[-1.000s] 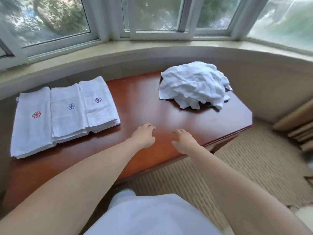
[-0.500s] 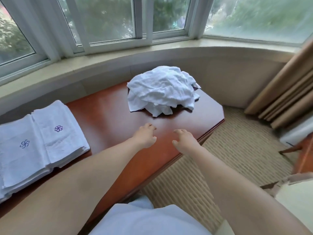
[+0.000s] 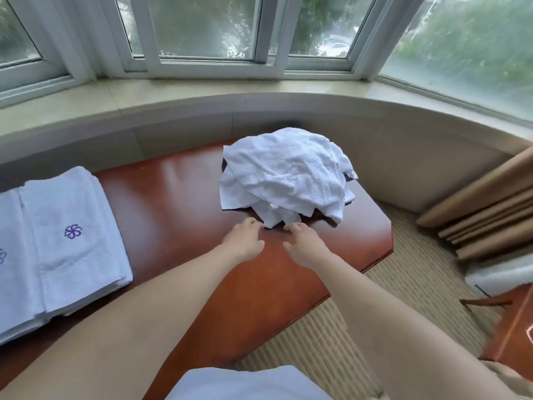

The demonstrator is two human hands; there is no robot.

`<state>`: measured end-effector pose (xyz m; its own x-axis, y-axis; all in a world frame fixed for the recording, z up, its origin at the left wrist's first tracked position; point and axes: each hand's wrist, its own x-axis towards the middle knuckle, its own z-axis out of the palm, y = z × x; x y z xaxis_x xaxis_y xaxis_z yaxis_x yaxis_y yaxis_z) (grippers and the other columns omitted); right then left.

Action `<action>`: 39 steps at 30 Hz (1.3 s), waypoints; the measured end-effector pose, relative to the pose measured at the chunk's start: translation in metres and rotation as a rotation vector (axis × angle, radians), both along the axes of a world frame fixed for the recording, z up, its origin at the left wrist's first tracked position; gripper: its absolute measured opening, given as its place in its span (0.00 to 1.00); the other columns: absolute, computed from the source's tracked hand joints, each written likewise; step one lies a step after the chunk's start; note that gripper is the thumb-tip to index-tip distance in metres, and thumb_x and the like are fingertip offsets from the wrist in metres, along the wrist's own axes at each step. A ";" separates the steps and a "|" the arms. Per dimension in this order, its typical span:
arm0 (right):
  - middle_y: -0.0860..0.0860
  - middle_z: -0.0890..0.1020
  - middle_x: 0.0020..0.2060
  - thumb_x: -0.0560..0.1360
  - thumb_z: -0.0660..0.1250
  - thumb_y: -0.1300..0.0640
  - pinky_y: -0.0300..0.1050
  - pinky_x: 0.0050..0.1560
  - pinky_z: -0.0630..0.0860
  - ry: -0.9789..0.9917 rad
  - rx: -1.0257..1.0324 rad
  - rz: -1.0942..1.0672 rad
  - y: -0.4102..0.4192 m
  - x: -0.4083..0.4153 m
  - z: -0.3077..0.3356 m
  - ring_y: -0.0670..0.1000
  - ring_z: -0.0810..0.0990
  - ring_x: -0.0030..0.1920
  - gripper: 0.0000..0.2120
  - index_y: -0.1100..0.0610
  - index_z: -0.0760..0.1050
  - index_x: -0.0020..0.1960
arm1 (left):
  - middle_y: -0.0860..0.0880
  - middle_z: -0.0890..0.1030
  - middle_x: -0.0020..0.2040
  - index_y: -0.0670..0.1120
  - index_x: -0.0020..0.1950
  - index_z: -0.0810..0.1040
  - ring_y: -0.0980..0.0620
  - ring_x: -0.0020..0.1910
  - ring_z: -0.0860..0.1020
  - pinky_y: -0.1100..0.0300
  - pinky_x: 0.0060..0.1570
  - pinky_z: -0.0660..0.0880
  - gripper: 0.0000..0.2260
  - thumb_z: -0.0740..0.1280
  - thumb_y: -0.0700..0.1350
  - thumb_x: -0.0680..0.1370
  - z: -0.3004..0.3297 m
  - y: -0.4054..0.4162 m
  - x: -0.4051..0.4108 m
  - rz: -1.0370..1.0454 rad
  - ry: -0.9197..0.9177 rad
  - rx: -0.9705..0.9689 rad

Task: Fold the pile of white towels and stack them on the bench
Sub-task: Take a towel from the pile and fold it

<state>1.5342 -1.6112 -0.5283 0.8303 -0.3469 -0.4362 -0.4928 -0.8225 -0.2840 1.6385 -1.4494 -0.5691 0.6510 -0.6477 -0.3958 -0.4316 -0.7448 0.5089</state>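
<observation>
Both hands [image 3: 244, 237] [image 3: 302, 243] empty, fingertips beside crumpled white towel pile [image 3: 285, 174].

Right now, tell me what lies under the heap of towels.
The heap of towels rests on the red-brown bench. A dark edge peeks out at its right side; anything else beneath is covered.

No readable text, brand, label or number is showing anywhere in view. The only marks are embroidered pinwheel-flower emblems on the folded towels [image 3: 57, 249] lying at the left end of the bench [image 3: 178, 209]: 1 purple emblem [image 3: 73, 231] is sitting in full view on the nearer-to-centre stack, and part of 1 blue emblem [image 3: 2, 256] is showing at the frame's left edge on the neighbouring stack. Neither emblem is carrying any letters.
</observation>
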 end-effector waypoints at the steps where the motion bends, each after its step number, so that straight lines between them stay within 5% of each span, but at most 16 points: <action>1: 0.51 0.66 0.77 0.81 0.62 0.52 0.55 0.71 0.70 0.003 -0.001 0.020 -0.001 0.009 -0.001 0.56 0.64 0.76 0.26 0.51 0.65 0.78 | 0.50 0.63 0.79 0.51 0.78 0.67 0.44 0.75 0.67 0.47 0.70 0.69 0.25 0.64 0.50 0.80 -0.002 -0.001 0.006 0.009 0.007 -0.004; 14: 0.50 0.66 0.77 0.81 0.62 0.52 0.52 0.66 0.74 0.059 0.030 0.155 -0.088 0.079 -0.030 0.55 0.66 0.75 0.25 0.51 0.66 0.77 | 0.52 0.63 0.78 0.52 0.77 0.68 0.45 0.71 0.69 0.51 0.65 0.72 0.23 0.63 0.49 0.81 -0.031 -0.068 0.044 0.171 0.116 0.014; 21: 0.50 0.61 0.79 0.80 0.63 0.56 0.55 0.67 0.74 0.007 0.149 0.181 -0.208 0.129 -0.061 0.56 0.66 0.75 0.26 0.53 0.66 0.78 | 0.52 0.59 0.81 0.50 0.80 0.64 0.47 0.74 0.68 0.50 0.67 0.73 0.26 0.62 0.46 0.81 -0.048 -0.161 0.071 0.331 0.164 0.079; 32: 0.53 0.66 0.77 0.79 0.65 0.57 0.51 0.70 0.70 -0.282 0.345 -0.277 -0.350 0.202 -0.068 0.56 0.69 0.74 0.31 0.55 0.61 0.80 | 0.51 0.56 0.79 0.58 0.81 0.56 0.40 0.75 0.57 0.48 0.62 0.71 0.28 0.62 0.52 0.83 -0.045 -0.275 0.119 0.522 0.011 0.151; 36: 0.55 0.74 0.72 0.80 0.65 0.51 0.59 0.70 0.71 -0.203 0.429 -0.362 -0.368 0.222 -0.077 0.59 0.73 0.70 0.31 0.56 0.61 0.80 | 0.52 0.58 0.78 0.60 0.81 0.56 0.40 0.75 0.55 0.52 0.57 0.69 0.27 0.60 0.55 0.83 -0.049 -0.287 0.129 0.541 0.048 0.183; 39: 0.55 0.81 0.56 0.78 0.65 0.51 0.59 0.61 0.75 -0.241 0.344 -0.314 -0.368 0.230 -0.080 0.60 0.79 0.59 0.18 0.58 0.73 0.65 | 0.52 0.58 0.79 0.61 0.80 0.56 0.41 0.76 0.54 0.49 0.62 0.70 0.26 0.60 0.56 0.83 -0.048 -0.286 0.129 0.543 0.059 0.198</action>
<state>1.7644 -1.9795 -0.6083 0.8001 -0.4660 -0.3778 -0.5880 -0.4845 -0.6476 1.7674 -1.7350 -0.6169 0.8425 -0.1374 -0.5210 0.0633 -0.9350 0.3489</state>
